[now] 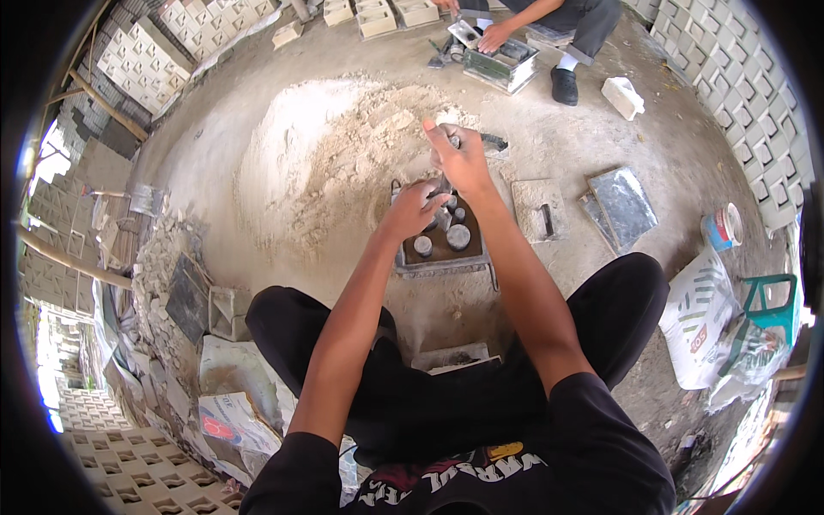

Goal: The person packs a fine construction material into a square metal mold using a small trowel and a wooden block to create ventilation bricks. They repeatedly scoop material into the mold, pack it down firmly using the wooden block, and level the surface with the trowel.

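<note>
The right hand (462, 159) is a closed fist around the upper part of a grey tool (444, 184). The left hand (416, 209) sits lower, fingers curled narrow against the tool; whether they close fully around it I cannot tell. The tool stands over the mould (442, 269), which lies on the ground in front of the person, round grey cores (458, 236) rising inside. Hands and forearms hide part of the mould's far end.

Taking the mould as the clock's centre, with 12 o'clock away from the person, a sand heap (343, 163) spreads at 11, close by. Between 12 and 1, farther out, a co-worker's hands (496, 37) are at a 2nd mould (500, 73). A white block (623, 97) lies between 1 and 2, a slotted board (528, 206) near at 2, and metal plates (625, 206) just beyond, towards 3. A bucket (723, 227) stands at 3; a sack (697, 318) and a green stool (770, 300) sit between 3 and 4. Rubble (163, 266) and a dark board (187, 296) are around 9.

The ground (215, 172) is bare and dusty. Pale patterned blocks (146, 56) are stacked at 10, and a wall of pale blocks (730, 94) rises at 2.
</note>
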A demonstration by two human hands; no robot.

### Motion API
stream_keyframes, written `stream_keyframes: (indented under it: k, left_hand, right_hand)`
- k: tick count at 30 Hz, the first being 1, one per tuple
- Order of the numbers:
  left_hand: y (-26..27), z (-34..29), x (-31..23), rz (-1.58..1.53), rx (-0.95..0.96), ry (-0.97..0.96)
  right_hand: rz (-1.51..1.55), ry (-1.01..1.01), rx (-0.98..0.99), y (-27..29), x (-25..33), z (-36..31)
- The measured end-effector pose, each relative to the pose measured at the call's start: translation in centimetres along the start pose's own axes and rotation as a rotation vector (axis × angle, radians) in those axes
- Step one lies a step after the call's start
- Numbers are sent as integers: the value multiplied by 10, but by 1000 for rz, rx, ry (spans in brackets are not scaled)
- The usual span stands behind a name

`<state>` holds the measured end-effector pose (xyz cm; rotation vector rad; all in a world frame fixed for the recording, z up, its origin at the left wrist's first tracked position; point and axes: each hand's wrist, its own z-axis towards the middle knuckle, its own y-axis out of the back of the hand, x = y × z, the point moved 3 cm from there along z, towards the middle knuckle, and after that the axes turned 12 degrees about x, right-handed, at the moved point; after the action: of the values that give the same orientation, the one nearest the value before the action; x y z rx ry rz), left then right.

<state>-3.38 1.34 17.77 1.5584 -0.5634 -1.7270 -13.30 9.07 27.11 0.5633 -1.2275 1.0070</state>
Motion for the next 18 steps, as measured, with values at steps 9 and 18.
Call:
stream_keyframes:
  k: [9, 18]
  left_hand:
    - [-16, -35, 81, -257, -210, 129]
    - [-106, -75, 208, -1088, -679, 576]
  right_hand:
    - [-129, 21, -183, -19, -29, -8]
    - [-274, 4, -227, -60, -73, 23]
